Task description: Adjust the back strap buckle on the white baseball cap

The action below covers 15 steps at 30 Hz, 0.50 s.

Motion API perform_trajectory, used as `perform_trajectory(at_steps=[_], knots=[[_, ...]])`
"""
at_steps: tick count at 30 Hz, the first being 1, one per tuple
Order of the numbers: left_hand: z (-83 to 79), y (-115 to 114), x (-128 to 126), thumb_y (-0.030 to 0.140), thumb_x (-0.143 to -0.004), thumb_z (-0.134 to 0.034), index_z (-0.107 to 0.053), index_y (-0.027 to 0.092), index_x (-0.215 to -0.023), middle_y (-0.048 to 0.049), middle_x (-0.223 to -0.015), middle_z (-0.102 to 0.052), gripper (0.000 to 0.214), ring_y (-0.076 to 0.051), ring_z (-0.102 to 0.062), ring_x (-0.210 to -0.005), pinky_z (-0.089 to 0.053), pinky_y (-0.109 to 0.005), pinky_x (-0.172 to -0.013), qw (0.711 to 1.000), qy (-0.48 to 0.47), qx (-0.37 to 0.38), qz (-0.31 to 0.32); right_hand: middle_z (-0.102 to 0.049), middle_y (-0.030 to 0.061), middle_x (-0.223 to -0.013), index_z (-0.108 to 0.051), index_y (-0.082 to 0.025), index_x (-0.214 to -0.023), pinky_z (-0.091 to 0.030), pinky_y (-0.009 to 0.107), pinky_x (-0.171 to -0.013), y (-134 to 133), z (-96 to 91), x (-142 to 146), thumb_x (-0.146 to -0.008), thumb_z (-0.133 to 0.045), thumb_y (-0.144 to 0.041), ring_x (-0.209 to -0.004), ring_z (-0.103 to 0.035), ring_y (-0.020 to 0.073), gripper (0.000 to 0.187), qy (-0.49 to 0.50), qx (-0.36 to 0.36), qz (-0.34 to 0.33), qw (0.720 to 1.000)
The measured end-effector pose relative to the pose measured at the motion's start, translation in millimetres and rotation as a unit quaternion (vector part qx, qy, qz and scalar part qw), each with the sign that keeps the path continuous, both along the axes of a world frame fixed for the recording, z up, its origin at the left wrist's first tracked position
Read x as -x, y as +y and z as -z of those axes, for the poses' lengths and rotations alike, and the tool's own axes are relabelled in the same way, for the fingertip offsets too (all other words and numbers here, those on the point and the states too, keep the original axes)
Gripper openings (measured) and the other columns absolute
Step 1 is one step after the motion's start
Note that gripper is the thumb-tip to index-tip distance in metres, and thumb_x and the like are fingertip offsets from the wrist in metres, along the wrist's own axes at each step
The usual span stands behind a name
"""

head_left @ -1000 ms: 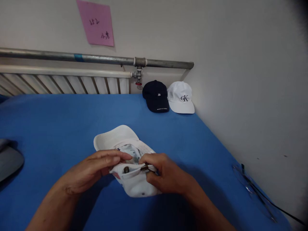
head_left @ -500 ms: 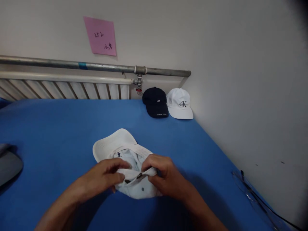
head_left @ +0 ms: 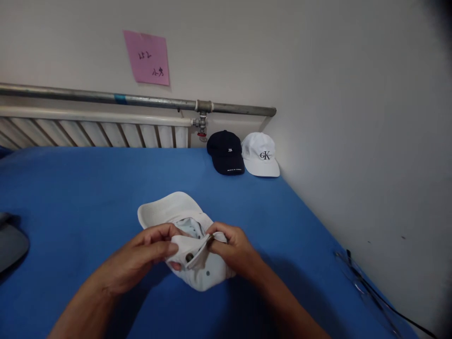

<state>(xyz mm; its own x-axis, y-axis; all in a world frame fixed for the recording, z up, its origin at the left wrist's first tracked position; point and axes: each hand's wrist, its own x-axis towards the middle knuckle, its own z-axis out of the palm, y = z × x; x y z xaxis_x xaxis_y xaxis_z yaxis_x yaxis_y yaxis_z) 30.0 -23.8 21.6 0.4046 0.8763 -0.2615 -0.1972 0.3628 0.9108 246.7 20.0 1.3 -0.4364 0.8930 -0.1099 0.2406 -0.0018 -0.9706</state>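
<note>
A white baseball cap [head_left: 173,205] lies tilted on the blue surface, its brim pointing to the far left and its inside partly showing. My left hand [head_left: 148,249] pinches the left part of the cap's back band, near a dark metal eyelet. Opposite it, my right hand [head_left: 233,249] is closed on the strap end by a small brass-coloured buckle [head_left: 210,239]. The fingertips of my right hand are partly hidden by the fabric.
Against the wall stand a black cap [head_left: 226,153] and a white cap with letters [head_left: 260,155], side by side. A grey cap [head_left: 12,242] is cut off at the left edge. Glasses [head_left: 360,278] and a black cable [head_left: 395,308] lie along the right edge. Behind runs a radiator [head_left: 95,134].
My right hand has raised and turned the strap end, so the buckle now shows. The left part of the band is turned more towards me, with its eyelet in plain sight.
</note>
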Motion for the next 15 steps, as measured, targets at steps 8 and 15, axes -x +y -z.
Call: perform_trajectory(at_steps=[8,15], knots=[[3.9,2.0,-1.0,0.025,-0.071,-0.078,-0.060,0.014,-0.076,-0.0006,-0.068,-0.063,0.021,-0.009,-0.055,-0.058,-0.045,-0.020,-0.057,0.998,-0.064,-0.018,-0.014,-0.065,0.0029,-0.105,-0.058,-0.022,-0.109,-0.044,0.031,-0.086,-15.9,-22.5,-7.6,-0.068,-0.057,-0.011,-0.097,-0.058,0.0183,0.042,-0.021,-0.247,0.047,0.968],[7.6,1.6,-0.3,0.023,-0.065,-0.081,-0.059,0.014,-0.075,0.0029,-0.061,-0.056,0.026,-0.006,-0.046,-0.052,-0.037,-0.016,-0.049,0.994,-0.102,-0.004,-0.048,-0.069,0.0009,-0.106,-0.062,-0.023,-0.105,-0.038,0.032,-0.084,-21.4,-67.5,6.0,-0.087,-0.061,-0.015,-0.094,-0.062,0.0146,0.021,-0.123,-0.415,-0.182,0.883]])
